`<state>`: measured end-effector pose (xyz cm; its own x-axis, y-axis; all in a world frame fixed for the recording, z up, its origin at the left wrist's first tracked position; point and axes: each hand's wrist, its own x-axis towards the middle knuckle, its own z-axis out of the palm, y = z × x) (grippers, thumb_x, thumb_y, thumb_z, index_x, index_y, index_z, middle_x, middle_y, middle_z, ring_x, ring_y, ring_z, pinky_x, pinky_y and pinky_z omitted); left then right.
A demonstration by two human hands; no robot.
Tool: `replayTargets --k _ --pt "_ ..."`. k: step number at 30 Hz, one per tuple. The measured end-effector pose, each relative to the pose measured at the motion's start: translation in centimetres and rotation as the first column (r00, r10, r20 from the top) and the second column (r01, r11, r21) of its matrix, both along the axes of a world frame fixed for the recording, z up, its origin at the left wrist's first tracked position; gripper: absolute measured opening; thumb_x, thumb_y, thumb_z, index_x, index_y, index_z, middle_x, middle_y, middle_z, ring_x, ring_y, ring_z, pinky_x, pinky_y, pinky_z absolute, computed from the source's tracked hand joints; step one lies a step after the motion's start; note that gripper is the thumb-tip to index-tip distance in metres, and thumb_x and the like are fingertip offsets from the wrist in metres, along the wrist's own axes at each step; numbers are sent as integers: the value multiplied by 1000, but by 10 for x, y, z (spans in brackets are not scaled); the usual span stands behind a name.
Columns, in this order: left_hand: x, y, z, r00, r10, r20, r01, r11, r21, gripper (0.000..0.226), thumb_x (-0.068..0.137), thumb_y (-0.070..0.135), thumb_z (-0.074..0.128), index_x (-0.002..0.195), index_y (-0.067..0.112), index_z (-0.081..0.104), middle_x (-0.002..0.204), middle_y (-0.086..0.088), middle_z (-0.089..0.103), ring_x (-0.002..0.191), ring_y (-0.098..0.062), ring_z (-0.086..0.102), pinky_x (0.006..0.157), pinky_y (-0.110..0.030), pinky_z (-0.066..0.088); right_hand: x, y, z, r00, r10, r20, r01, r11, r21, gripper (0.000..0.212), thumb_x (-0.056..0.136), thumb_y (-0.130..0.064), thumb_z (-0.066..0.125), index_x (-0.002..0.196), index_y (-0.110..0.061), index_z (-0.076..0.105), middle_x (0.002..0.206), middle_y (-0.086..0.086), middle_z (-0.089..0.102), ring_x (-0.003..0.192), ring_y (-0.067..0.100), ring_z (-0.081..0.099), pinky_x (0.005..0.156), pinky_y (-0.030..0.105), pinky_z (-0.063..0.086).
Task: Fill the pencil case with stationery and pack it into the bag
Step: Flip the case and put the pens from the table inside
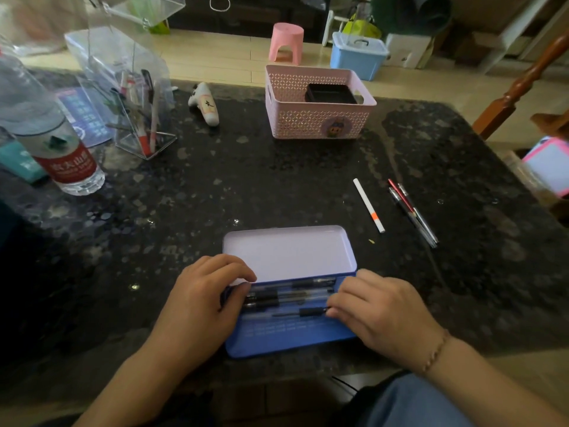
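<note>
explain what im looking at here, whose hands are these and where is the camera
There is no machine: a person wears one camera on the head, looking down at their own hands. The left hand and right hand rest on the two ends of an open blue pencil case with several pens already inside; the fingers are arranging them rather than gripping anything. On the dark table lie a white pen and a small bunch of pens, still unpacked. A pink basket and a water bottle stand further back.
</note>
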<state>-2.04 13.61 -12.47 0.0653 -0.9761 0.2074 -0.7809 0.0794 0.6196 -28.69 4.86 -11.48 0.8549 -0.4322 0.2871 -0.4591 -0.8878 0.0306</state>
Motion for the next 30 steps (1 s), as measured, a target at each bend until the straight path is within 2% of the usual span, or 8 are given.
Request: replayTargets --k 5,11,15,18,21,23,25,30 --pt "-5 1 3 991 -120 58 116 990 76 19 79 54 60 92 40 63 104 26 57 101 2 52 95 -31 44 15 2 -4 991 -111 81 96 980 173 19 89 -40 57 82 -25 66 77 -8 65 68 8 56 54 20 47" --pt "-6 0 4 983 -160 91 148 981 126 15 73 56 63 83 45 59 111 28 53 108 2 47 99 -29 35 18 8 -6 977 -202 69 188 967 171 19 89 -40 55 80 -25 63 74 -9 63 64 8 55 50 21 47" --pt "-9 -1 5 983 -155 102 142 981 131 15 72 54 65 81 48 55 109 29 52 106 1 49 99 -34 39 26 11 -5 940 -326 99 295 925 241 13 84 -40 59 79 -29 55 75 -13 54 68 1 44 52 15 37" --pt "-10 -1 4 986 -143 86 131 983 130 17 70 53 67 80 49 54 108 30 53 105 3 50 96 -35 42 17 0 2 913 -381 144 343 909 235 17 84 -44 60 85 -28 59 80 -11 55 71 3 46 54 17 41" --pt "-11 -1 5 989 -127 71 118 985 127 19 70 53 68 83 48 55 108 31 53 104 4 51 94 -34 42 -20 -46 12 691 -678 251 608 733 306 14 82 -39 65 89 -28 63 83 -9 56 75 11 56 61 26 46" --pt "-12 -2 7 990 -125 70 114 984 136 20 71 52 68 85 49 53 107 30 54 103 2 53 94 -35 44 -51 -79 11 501 -850 162 782 525 336 14 81 -34 68 91 -25 64 91 -3 58 83 21 60 65 28 43" --pt "-14 -3 8 990 -123 63 112 982 149 22 71 52 67 87 49 52 108 30 54 103 2 54 95 -36 44 -72 -98 8 382 -924 29 879 373 297 16 83 -35 68 94 -25 63 97 0 57 82 21 57 63 27 38" --pt "-14 -4 9 988 -129 81 114 979 169 27 71 62 63 93 50 52 109 32 53 106 5 51 100 -36 39 -80 -108 0 344 -930 -127 928 316 199 19 86 -42 62 95 -26 61 94 -2 51 74 14 50 50 24 30"
